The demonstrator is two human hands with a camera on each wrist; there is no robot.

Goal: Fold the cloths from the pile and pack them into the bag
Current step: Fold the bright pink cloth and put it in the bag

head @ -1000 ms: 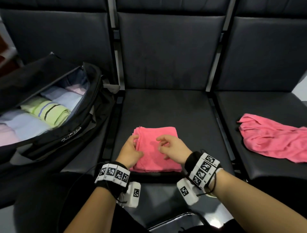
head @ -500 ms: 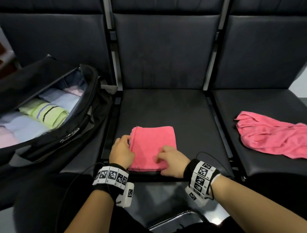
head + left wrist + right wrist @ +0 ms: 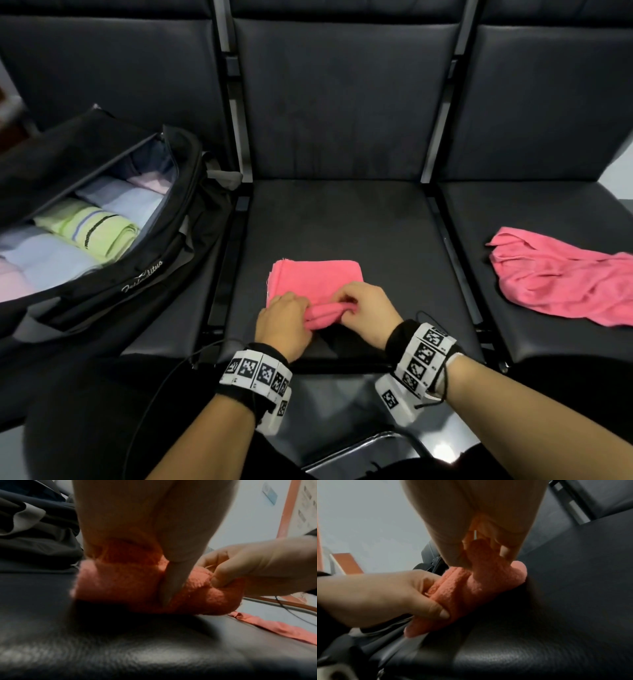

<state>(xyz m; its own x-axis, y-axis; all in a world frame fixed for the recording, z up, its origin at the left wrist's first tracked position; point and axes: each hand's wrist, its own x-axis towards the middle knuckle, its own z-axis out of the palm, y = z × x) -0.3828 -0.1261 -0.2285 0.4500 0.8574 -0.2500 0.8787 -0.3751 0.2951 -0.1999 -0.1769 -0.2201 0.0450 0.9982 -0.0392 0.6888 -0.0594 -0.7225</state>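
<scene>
A folded pink cloth (image 3: 315, 277) lies on the middle black seat (image 3: 342, 222). Its near edge is curled up into a roll (image 3: 323, 314). My left hand (image 3: 286, 317) and right hand (image 3: 363, 306) both grip that roll, fingers curled round it. The left wrist view shows the rolled pink cloth (image 3: 120, 585) under my left fingers, with the right hand (image 3: 248, 568) pinching its other end. In the right wrist view the pink cloth (image 3: 479, 582) sits between my right fingers and the left hand (image 3: 385, 596). An open black bag (image 3: 113, 274) on the left seat holds several folded cloths.
A second, unfolded pink cloth (image 3: 565, 274) lies crumpled on the right seat. Inside the bag, a green striped cloth (image 3: 89, 229) lies between pale blue and pink ones. Dark seat backs (image 3: 342, 102) rise behind. My dark-trousered legs are below the seat edge.
Both hands have moved to the cloth's near edge, taken hold of it and rolled it up and away from me. The flat visible part of the cloth is now shorter.
</scene>
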